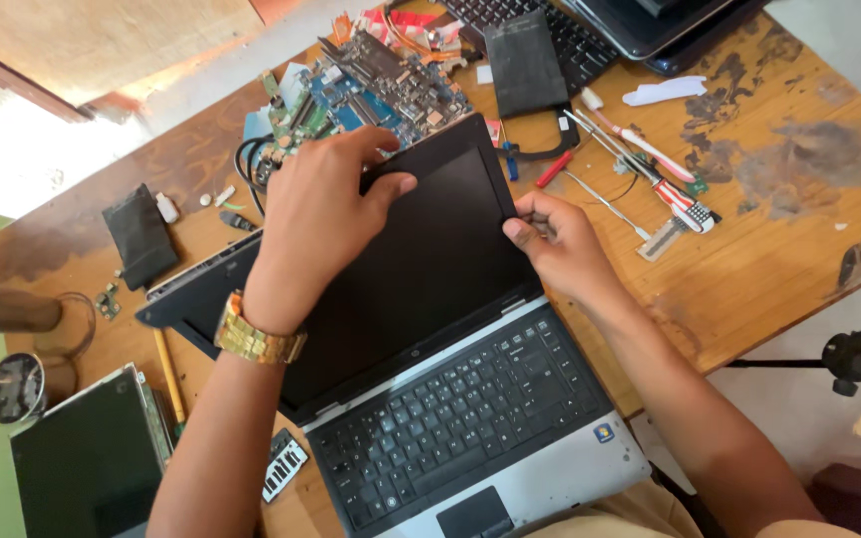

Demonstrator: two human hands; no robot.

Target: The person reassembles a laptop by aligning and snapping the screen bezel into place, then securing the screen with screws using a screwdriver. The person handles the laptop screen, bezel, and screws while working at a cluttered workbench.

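An open laptop (450, 399) with a black keyboard and silver palm rest lies on the wooden table (779, 259). Its dark screen (421, 269) is tilted far back. My left hand (316, 214), with a gold wristwatch (256, 339) on the wrist, grips the top edge of the screen bezel, thumb on the front. My right hand (555, 244) pinches the right edge of the bezel near its upper corner.
A bare green and blue circuit board (371, 90) lies behind the screen. Screwdrivers and tweezers (640, 164) lie to the right. A black pad (523, 65) rests on another keyboard. A spare screen panel (87, 458), a pencil (168, 377) and a black pouch (140, 237) lie left.
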